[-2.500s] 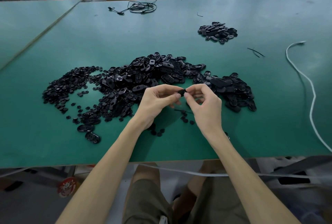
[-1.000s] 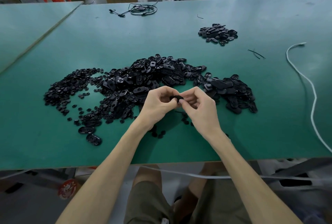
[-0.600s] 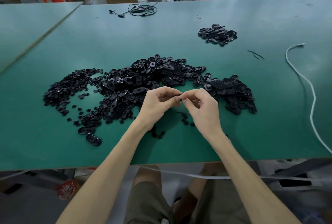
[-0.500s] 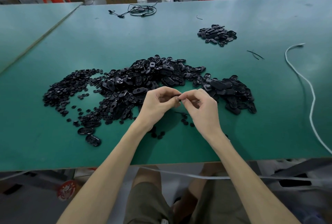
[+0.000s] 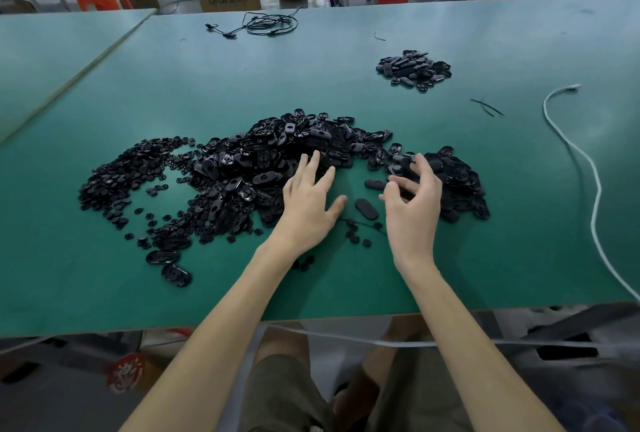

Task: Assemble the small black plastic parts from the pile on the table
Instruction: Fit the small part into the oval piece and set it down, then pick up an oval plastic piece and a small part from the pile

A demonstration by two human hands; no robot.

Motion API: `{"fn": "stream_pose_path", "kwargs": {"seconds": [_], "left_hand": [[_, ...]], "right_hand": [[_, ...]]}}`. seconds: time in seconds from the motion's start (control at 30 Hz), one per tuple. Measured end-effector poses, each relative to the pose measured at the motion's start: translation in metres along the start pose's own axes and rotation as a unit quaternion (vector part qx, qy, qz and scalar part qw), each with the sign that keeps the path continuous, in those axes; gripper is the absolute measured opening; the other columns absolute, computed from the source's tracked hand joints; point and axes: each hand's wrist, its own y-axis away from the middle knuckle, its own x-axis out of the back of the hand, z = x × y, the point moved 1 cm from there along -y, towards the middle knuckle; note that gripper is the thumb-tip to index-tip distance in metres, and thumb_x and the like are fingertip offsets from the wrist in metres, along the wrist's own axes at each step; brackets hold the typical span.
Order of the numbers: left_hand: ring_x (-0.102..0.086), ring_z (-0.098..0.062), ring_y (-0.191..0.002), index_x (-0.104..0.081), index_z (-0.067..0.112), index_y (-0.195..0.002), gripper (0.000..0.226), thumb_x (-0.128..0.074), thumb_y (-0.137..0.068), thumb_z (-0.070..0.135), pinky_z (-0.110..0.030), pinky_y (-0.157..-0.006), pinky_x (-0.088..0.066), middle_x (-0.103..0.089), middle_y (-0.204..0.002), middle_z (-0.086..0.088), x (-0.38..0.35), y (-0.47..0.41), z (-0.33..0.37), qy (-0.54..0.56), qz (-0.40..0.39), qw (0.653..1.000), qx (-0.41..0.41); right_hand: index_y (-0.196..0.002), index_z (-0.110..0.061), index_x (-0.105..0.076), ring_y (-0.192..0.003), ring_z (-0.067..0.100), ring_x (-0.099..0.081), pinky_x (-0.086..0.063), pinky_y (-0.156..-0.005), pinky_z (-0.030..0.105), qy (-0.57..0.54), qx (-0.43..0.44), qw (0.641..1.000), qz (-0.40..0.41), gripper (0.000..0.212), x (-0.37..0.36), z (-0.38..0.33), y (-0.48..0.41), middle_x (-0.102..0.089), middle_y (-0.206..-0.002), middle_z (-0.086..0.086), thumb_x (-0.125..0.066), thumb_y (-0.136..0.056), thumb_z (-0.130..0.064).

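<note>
From the head camera, the two hands are no longer meeting over the table: half a second earlier their fingertips were pinched together on a small black piece, and now they are lying apart with a gap of bare mat between them. The left hand (image 5: 306, 205) is stretching forward with its fingers spread and flat, the fingertips reaching onto the near edge of the big pile of black parts (image 5: 277, 158). The right hand (image 5: 414, 205) is hovering with its fingers loosely curled and parted, holding nothing that shows, its fingertips over the right-hand lobe of the pile. Between the hands a single oval black part (image 5: 366, 209) is lying flat on the green table (image 5: 173, 85), touching neither hand; it was not lying there in the earlier frames.

A smaller heap of parts (image 5: 414, 68) is sitting well apart toward the far right, placed as before, and the white cord (image 5: 588, 168) is trailing along the right side. A coil of black cable (image 5: 266, 23) is lying at the far edge.

The right hand's palm side is turned away, so whether a tiny piece is sitting under the curled fingers cannot be told. The left palm is covering some pieces beneath it. The smallest pieces at the pile's left are blurring into one dark mass.
</note>
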Motion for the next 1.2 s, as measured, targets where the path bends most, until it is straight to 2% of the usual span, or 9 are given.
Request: {"fn": "stream_pose_path", "kwargs": {"seconds": [0.2, 0.37, 0.53, 0.63, 0.73, 0.87, 0.97, 1.1, 1.2], "left_hand": [[-0.013, -0.025, -0.156, -0.047, 0.016, -0.154, 0.052, -0.052, -0.107, 0.038, -0.040, -0.125, -0.005, -0.025, -0.166, -0.007, -0.002, 0.002, -0.001, -0.009, 0.034, 0.999, -0.013], [-0.020, -0.025, -0.146, -0.052, 0.018, -0.150, 0.047, -0.059, -0.105, 0.029, -0.043, -0.125, -0.017, -0.031, -0.153, -0.007, 0.001, 0.006, 0.000, 0.057, 0.052, 0.997, 0.005], [-0.027, -0.022, -0.140, -0.051, 0.017, -0.150, 0.048, -0.061, -0.104, 0.024, -0.040, -0.122, -0.024, -0.033, -0.146, -0.006, 0.006, 0.008, 0.002, 0.099, 0.083, 0.991, 0.023], [-0.039, -0.019, -0.136, -0.053, 0.017, -0.145, 0.046, -0.063, -0.102, 0.025, -0.032, -0.115, -0.028, -0.036, -0.146, 0.001, 0.010, 0.009, 0.001, 0.147, 0.101, 0.983, 0.037], [-0.046, -0.015, -0.129, -0.057, 0.016, -0.139, 0.040, -0.066, -0.100, 0.022, -0.026, -0.111, -0.030, -0.040, -0.142, 0.004, 0.013, 0.010, 0.001, 0.183, 0.126, 0.974, 0.034], [-0.048, -0.003, -0.122, -0.061, 0.014, -0.132, 0.033, -0.066, -0.100, 0.014, -0.006, -0.106, -0.030, -0.046, -0.136, 0.002, 0.017, 0.011, 0.001, 0.243, 0.160, 0.956, 0.031], [-0.056, -0.004, -0.120, -0.064, 0.014, -0.128, 0.028, -0.063, -0.101, 0.010, -0.010, -0.105, -0.039, -0.053, -0.132, 0.002, 0.019, 0.012, -0.001, 0.302, 0.185, 0.934, 0.043], [-0.066, 0.001, -0.102, -0.066, 0.010, -0.121, 0.022, -0.058, -0.101, 0.004, -0.012, -0.089, -0.049, -0.070, -0.122, -0.004, 0.020, 0.012, -0.007, 0.409, 0.217, 0.882, 0.087], [-0.067, -0.004, -0.088, -0.066, 0.016, -0.103, 0.008, -0.066, -0.098, 0.010, -0.018, -0.081, -0.052, -0.075, -0.103, -0.005, 0.019, 0.011, -0.010, 0.430, 0.255, 0.862, 0.084]], "right_hand": [[-0.152, -0.017, -0.044, -0.111, 0.009, -0.066, -0.058, -0.088, 0.024, -0.006, 0.000, 1.000, 0.011, 0.055, 0.002, 0.000, 0.000, -0.037, -0.141, 0.002, -0.054, -0.101, -0.002], [-0.147, -0.013, -0.046, -0.095, 0.021, -0.069, -0.051, -0.070, 0.012, -0.009, -0.027, 0.999, 0.020, 0.049, 0.003, 0.005, -0.003, -0.043, -0.130, 0.004, -0.055, -0.100, -0.002], [-0.148, -0.014, -0.046, -0.093, 0.014, -0.065, -0.059, -0.085, 0.041, -0.012, -0.036, 0.999, 0.018, 0.052, 0.002, 0.006, -0.002, -0.051, -0.121, 0.004, -0.056, -0.099, -0.002], [-0.147, -0.019, -0.047, -0.099, 0.023, -0.068, -0.059, -0.086, 0.043, -0.018, -0.023, 1.000, 0.001, 0.051, 0.001, 0.004, -0.001, -0.058, -0.116, 0.003, -0.055, -0.099, -0.003], [-0.132, -0.025, -0.059, -0.097, 0.016, -0.067, -0.058, -0.083, 0.037, -0.006, 0.011, 0.999, -0.040, 0.039, 0.000, 0.000, 0.002, -0.063, -0.107, -0.002, -0.057, -0.099, -0.005], [-0.109, -0.023, -0.071, -0.093, 0.005, -0.065, -0.051, -0.081, 0.020, 0.062, 0.065, 0.989, -0.114, 0.020, -0.004, 0.000, 0.005, -0.069, -0.101, -0.007, -0.063, -0.098, -0.008], [-0.103, -0.021, -0.074, -0.091, 0.006, -0.062, -0.047, -0.081, 0.013, 0.106, 0.112, 0.970, -0.186, 0.016, -0.008, -0.001, 0.008, -0.069, -0.098, -0.009, -0.070, -0.095, -0.008], [-0.102, -0.021, -0.078, -0.104, 0.009, -0.046, -0.034, -0.089, 0.011, 0.174, 0.188, 0.924, -0.283, 0.015, -0.012, 0.000, 0.012, -0.068, -0.098, -0.013, -0.082, -0.088, -0.023], [-0.104, -0.020, -0.080, -0.106, 0.011, -0.041, -0.036, -0.096, 0.018, 0.191, 0.205, 0.896, -0.344, 0.025, -0.014, -0.002, 0.017, -0.066, -0.103, -0.009, -0.085, -0.085, -0.035]]}}
